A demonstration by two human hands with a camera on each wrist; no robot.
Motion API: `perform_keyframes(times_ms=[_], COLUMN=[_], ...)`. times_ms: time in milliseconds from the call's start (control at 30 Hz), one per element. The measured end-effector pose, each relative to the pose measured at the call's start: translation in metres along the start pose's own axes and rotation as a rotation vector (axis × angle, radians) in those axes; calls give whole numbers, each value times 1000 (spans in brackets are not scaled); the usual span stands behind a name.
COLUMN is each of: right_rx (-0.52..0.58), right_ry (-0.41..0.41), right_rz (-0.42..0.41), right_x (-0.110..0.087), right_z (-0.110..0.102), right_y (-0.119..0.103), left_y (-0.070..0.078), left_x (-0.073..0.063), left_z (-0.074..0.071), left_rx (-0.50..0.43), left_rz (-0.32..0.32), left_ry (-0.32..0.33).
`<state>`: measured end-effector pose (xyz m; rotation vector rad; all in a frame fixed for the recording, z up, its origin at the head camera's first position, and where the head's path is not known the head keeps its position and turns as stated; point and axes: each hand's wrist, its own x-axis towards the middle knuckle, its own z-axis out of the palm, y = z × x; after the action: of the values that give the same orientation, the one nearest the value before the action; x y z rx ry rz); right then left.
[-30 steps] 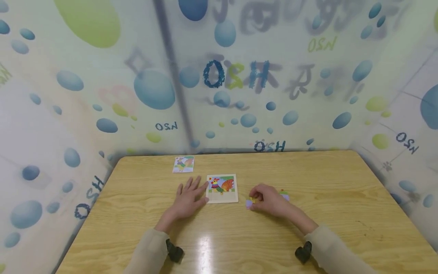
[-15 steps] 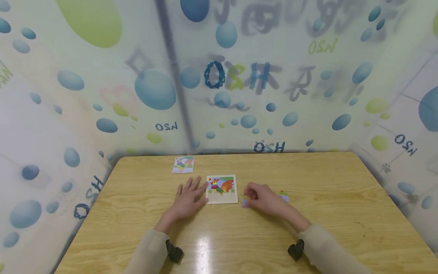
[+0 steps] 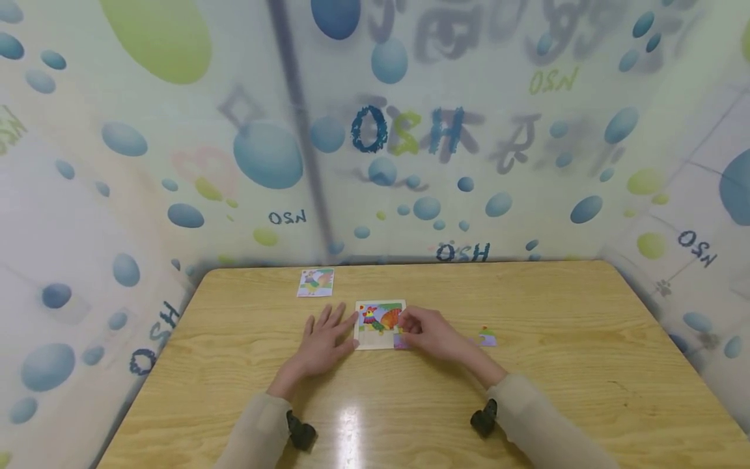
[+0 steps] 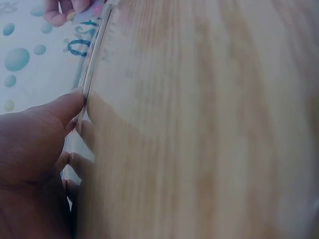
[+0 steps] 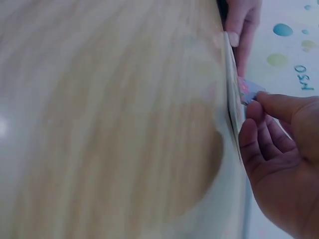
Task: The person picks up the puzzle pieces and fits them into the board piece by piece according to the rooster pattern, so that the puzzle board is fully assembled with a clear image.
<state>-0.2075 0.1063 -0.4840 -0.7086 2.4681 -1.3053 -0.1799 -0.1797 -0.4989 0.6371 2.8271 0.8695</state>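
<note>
A square jigsaw board (image 3: 369, 341) with a rooster picture lies mid-table; its lower strip is bare. My left hand (image 3: 321, 345) lies spread on the table at the board's left edge, thumb and forefinger touching that edge. At the board's lower right corner, my right hand (image 3: 432, 334) pinches a purple puzzle piece (image 3: 401, 341) between thumb and fingers. In the right wrist view that piece (image 5: 249, 91) is tilted above the board's surface. Right of the right hand lies another puzzle piece (image 3: 487, 337), green and purple, partly hidden by the hand and forearm.
A small card (image 3: 316, 283) with the same rooster picture lies near the table's back left edge. The wooden table (image 3: 551, 312) meets a wall (image 3: 504, 241) printed with blue and green spots.
My right hand has moved left with the puzzle piece, from beside the board to over its lower right corner. The left hand stays at the board's left edge.
</note>
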Motion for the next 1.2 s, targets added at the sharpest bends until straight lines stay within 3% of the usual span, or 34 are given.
perform_keyframes(times_ms=[300,633,1200], right_rx=[40,29,-64], right_ry=[39,83,110], right_rz=[2,-45,-33], right_x=[16,32,42], right_z=[24,43,52], right_y=[-9,-11,-20], left_y=[-4,-4,7], left_x=[2,2,3], left_z=[4,4,-7], left_rx=[4,2,52], left_rz=[-47,-39,-87], left_ry=[-20,-12,-91])
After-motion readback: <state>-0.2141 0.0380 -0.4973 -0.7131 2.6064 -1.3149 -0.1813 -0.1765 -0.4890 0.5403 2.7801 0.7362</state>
